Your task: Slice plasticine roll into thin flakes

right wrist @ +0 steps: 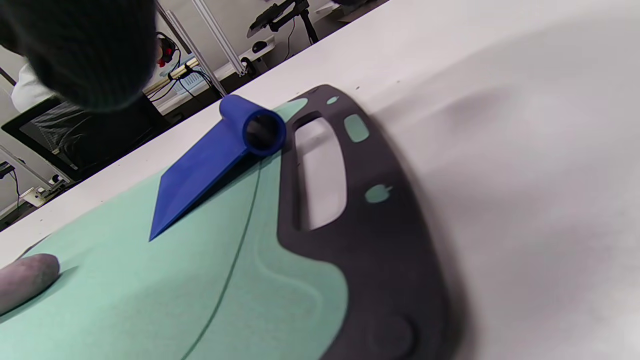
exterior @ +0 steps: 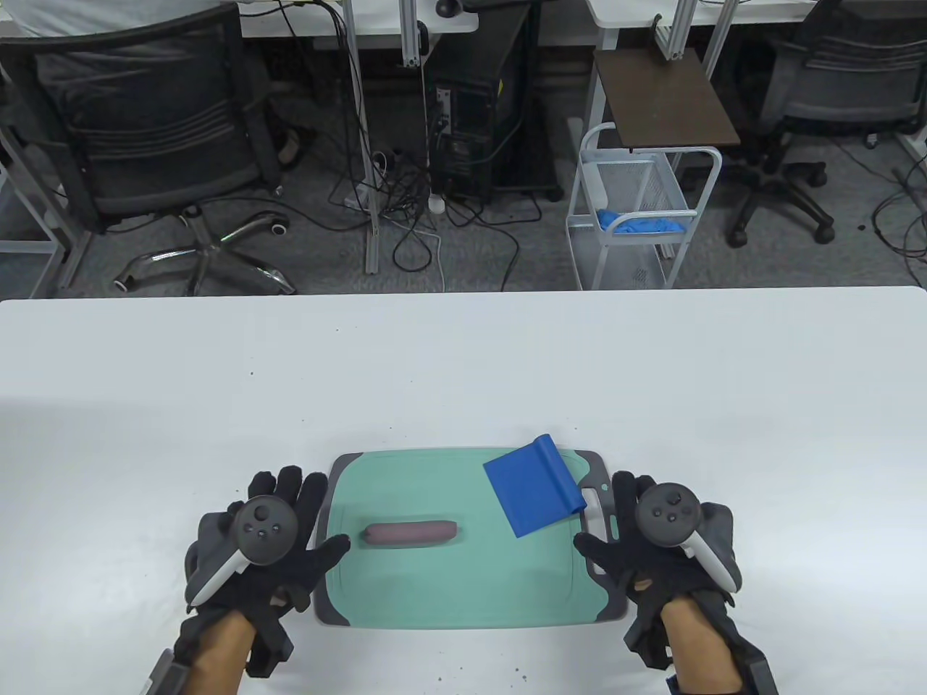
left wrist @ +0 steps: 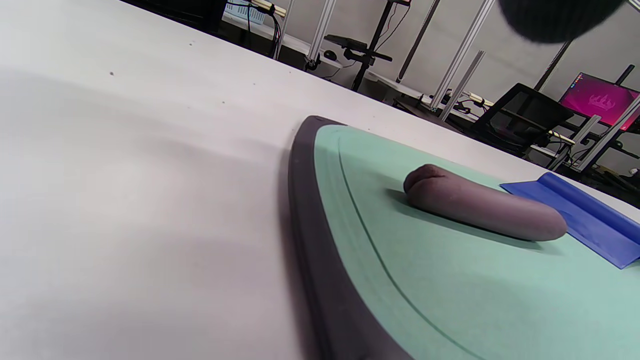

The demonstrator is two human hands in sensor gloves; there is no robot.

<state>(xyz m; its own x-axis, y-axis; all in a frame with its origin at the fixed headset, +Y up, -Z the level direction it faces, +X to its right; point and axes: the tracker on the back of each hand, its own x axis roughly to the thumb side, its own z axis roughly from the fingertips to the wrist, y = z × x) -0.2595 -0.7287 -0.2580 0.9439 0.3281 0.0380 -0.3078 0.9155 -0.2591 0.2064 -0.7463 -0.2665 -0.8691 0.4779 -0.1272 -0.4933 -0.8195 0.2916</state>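
Observation:
A brownish-purple plasticine roll point(exterior: 410, 534) lies whole on a green cutting board with a grey rim point(exterior: 463, 586); it also shows in the left wrist view point(left wrist: 482, 203) and at the edge of the right wrist view point(right wrist: 25, 280). A blue plastic scraper point(exterior: 534, 486) lies on the board's right part, with its rolled handle at the far edge point(right wrist: 255, 127). My left hand point(exterior: 290, 528) lies flat and open by the board's left edge, thumb over the rim. My right hand point(exterior: 637, 536) lies flat and open by the board's right handle. Both hands are empty.
The board lies near the front edge of a white table point(exterior: 463, 362). Beyond the table's far edge stand office chairs point(exterior: 145, 130), a computer tower point(exterior: 471, 123) and a white wire cart point(exterior: 637, 210).

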